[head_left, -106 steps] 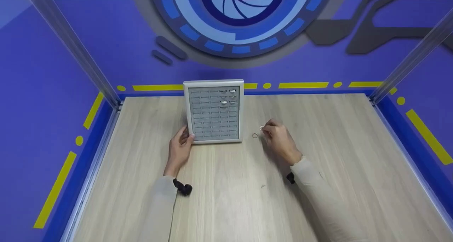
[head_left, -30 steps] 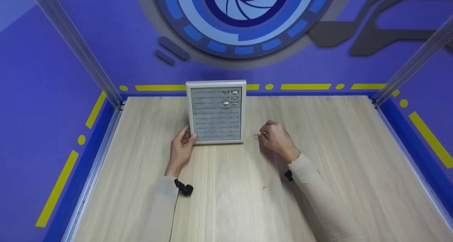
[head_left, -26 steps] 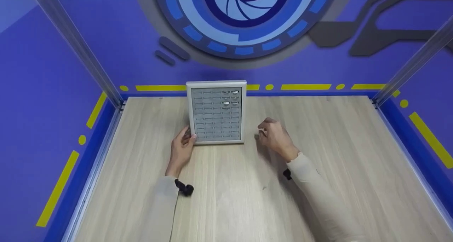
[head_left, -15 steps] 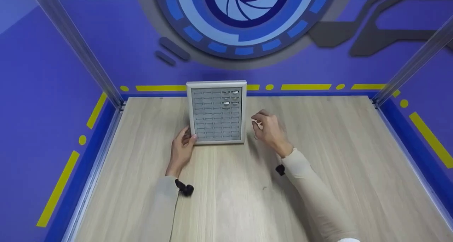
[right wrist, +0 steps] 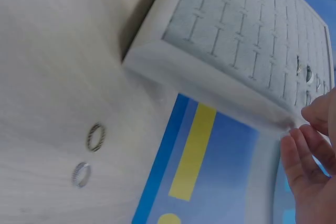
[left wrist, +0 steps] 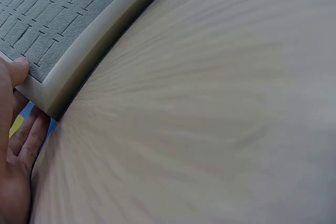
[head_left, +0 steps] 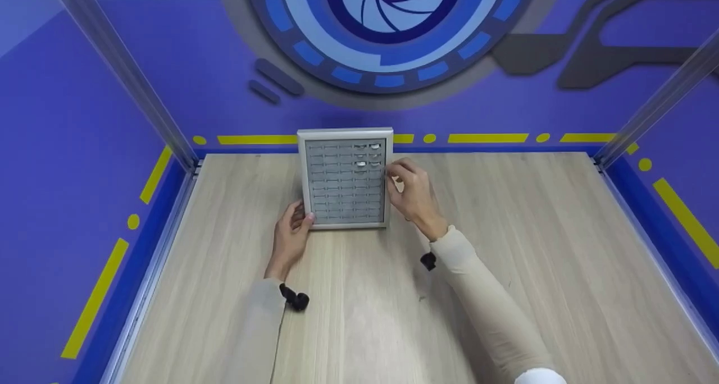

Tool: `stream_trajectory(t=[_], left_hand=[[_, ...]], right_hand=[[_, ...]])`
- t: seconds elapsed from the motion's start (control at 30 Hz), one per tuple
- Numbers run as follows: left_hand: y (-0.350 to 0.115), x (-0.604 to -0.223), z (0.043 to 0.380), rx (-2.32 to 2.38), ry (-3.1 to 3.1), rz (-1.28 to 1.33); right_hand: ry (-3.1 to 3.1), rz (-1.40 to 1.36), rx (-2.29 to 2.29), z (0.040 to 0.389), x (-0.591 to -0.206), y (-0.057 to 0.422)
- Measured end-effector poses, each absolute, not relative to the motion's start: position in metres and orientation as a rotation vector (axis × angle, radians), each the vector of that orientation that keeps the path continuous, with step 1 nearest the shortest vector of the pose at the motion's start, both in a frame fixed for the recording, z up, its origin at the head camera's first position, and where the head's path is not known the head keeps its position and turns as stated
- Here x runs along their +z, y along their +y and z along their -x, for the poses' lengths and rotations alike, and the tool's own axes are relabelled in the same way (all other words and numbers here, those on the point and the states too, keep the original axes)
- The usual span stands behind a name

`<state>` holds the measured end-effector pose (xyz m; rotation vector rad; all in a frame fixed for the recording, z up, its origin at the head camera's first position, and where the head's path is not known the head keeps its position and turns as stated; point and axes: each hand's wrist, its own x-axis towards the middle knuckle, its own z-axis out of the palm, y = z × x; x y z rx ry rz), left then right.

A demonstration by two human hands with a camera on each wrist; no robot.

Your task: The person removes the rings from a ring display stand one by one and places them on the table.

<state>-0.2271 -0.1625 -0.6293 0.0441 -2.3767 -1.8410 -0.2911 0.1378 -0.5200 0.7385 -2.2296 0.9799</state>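
Observation:
A ring display tray (head_left: 345,133), with a pale frame and grey slotted padding, stands leaning back on the table. Several silvery rings (head_left: 361,164) sit in its upper right slots. My left hand (head_left: 289,238) grips the lower left corner, thumb on the front and fingers behind. At the tray's right edge, my right hand (head_left: 413,196) has thumb and fingers brought together, seemingly pinching a small ring that the fingertips mostly hide. In the right wrist view, a dark patterned ring (right wrist: 101,136) and a silver ring (right wrist: 76,176) rest on the table near the tray.
The wood-grain table (head_left: 359,316) is bounded by blue printed panels (head_left: 112,148) at the back and sides. Metal posts (head_left: 129,86) rise at the back corners. Black wrist cameras (head_left: 295,298) are worn at both cuffs.
From beside the loose rings, my right hand has lifted and moved left and away to the tray's right edge. My left hand keeps its grip on the corner, and the tray stays put.

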Motion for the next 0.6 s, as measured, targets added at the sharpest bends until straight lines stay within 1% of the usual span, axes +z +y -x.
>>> stream_trajectory(t=[0.23, 0.6], left_hand=[[-0.162, -0.63, 0.226, -1.841, -2.373, -0.032], [-0.162, -0.632, 0.226, -1.821, -2.374, -0.004]], right_hand=[[-2.234, -0.761, 0.956, 0.293, -0.512, 0.124], [-2.303, -0.672, 0.79, 0.297, -0.507, 0.109]])
